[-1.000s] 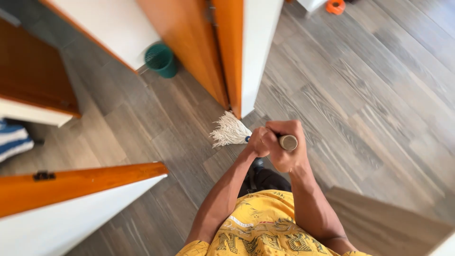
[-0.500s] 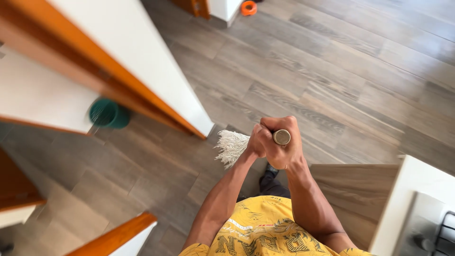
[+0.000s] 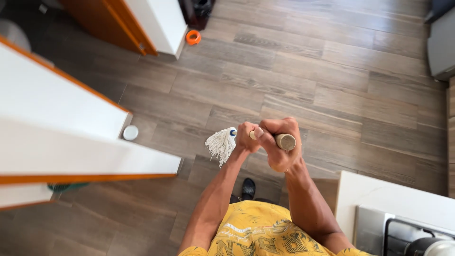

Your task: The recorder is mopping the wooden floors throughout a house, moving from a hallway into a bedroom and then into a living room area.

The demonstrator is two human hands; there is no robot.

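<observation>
A person looks straight down at a mop. The mop handle (image 3: 285, 141) is seen from its top end, so it looks like a short wooden stub with a round tip. It stands nearly upright, and that is why so little of its length shows.

The right hand (image 3: 280, 142) is wrapped tight around the top of the handle, with the fingers curled all the way shut. The left hand (image 3: 245, 138) is closed around the handle too, just beside the right one and a bit lower on the stick. The two hands touch each other. Two hands stacked like this give a firm hold, which seems right for pushing a long stick about.

The white mop head (image 3: 221, 144) sits in the middle of the frame, just left of the hands. Its strings fan out on the wooden floor (image 3: 332, 80), and a small blue part joins it to the stick.

A black shoe (image 3: 247, 188) peeks out below the hands, near the yellow shirt (image 3: 258, 234) at the bottom of the frame.

At the left, white cupboard doors with orange edges (image 3: 71, 142) stand open. A small round white thing (image 3: 130, 132) lies on the floor near them. A small orange ring (image 3: 193, 37) lies on the floor in the upper middle. At the lower right is a white bench (image 3: 360, 194) with a stove top (image 3: 403, 232) on it.
</observation>
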